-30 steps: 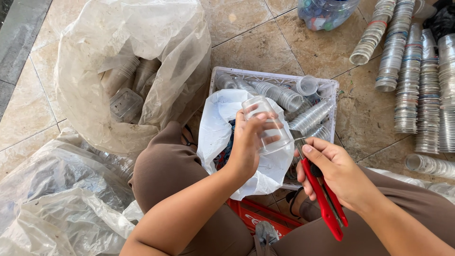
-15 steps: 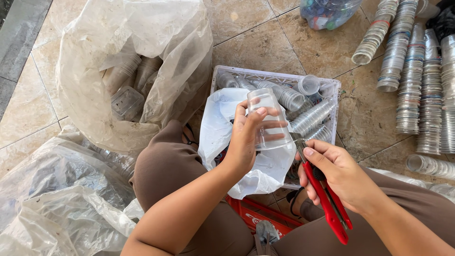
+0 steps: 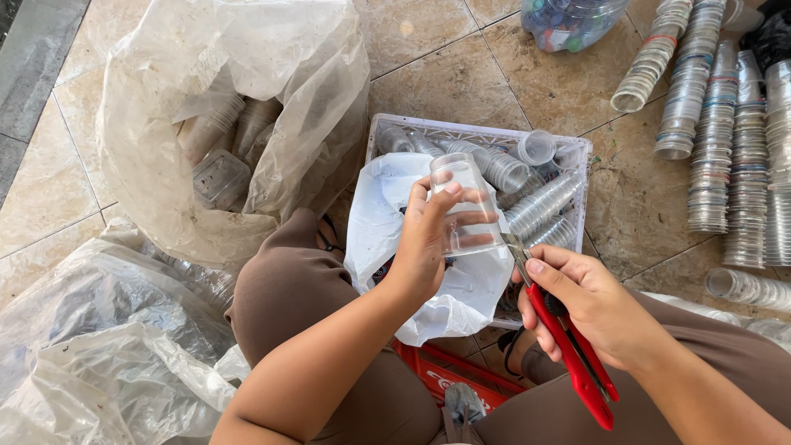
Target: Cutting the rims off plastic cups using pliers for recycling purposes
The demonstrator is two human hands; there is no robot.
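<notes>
My left hand (image 3: 432, 239) grips a clear plastic cup (image 3: 465, 198), held upside down over a white plastic bag (image 3: 387, 214). My right hand (image 3: 585, 301) holds a red-handled cutter (image 3: 577, 354); its metal blade tip touches the cup's lower rim at the right. Both hands sit above my lap, just in front of a white plastic crate (image 3: 577, 152) filled with stacked clear cups.
A large clear bag (image 3: 247, 99) of cups and lids stands at the left, with crumpled clear sheeting (image 3: 91, 346) in front of it. Long stacks of clear cups (image 3: 717, 124) lie on the tiled floor at the right. A bag of coloured items (image 3: 568, 21) sits at the top. A red crate (image 3: 445, 375) is under my legs.
My left hand has turned and lowered the cup slightly toward the cutter. The right hand has brought the blade up against the cup's rim.
</notes>
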